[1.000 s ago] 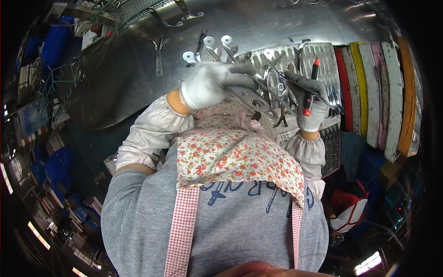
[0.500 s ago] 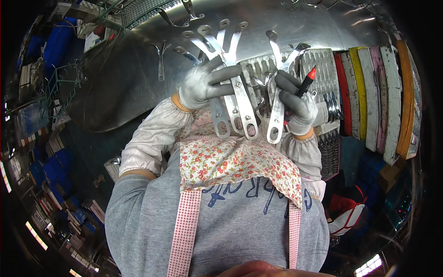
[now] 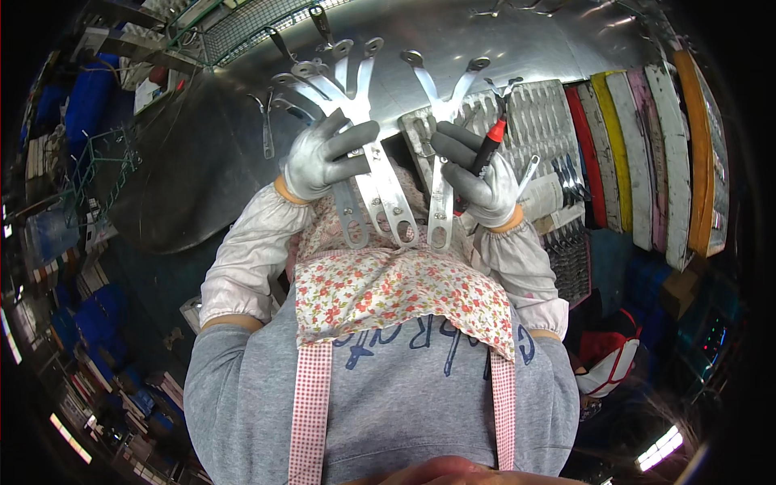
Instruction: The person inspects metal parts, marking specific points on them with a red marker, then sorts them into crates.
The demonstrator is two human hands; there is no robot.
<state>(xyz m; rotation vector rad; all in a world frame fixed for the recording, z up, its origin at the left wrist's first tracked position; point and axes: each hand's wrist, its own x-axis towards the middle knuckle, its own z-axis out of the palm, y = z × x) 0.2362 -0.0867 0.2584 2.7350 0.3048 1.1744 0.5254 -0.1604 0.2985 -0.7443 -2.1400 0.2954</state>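
My left hand (image 3: 314, 162), in a grey-tipped white glove, is closed round several Y-shaped metal brackets (image 3: 393, 202). They fan out with forked ends pointing away and slotted ends toward my apron. In the same kind of glove, my right hand (image 3: 489, 187) grips one similar Y-shaped bracket (image 3: 440, 202), its fork spread upward. A black marker with a red end (image 3: 491, 144) also sits between the right hand's fingers, its tip pointing up and away. The single bracket hangs just right of the left hand's bunch, a small gap between them. My thumbs are mostly hidden.
A metal worktop (image 3: 202, 145) extends ahead, with loose brackets (image 3: 267, 129) on its left. Beyond my right hand, a tray (image 3: 529, 113) holds rows of metal parts. Coloured trays (image 3: 616, 145) stand in a row at right. A green wire basket (image 3: 242, 32) is at the far edge.
Both hands have shifted left with their brackets. The right hand's single bracket has turned more upright and come slightly closer to the left bunch. The marker stays in the right hand.
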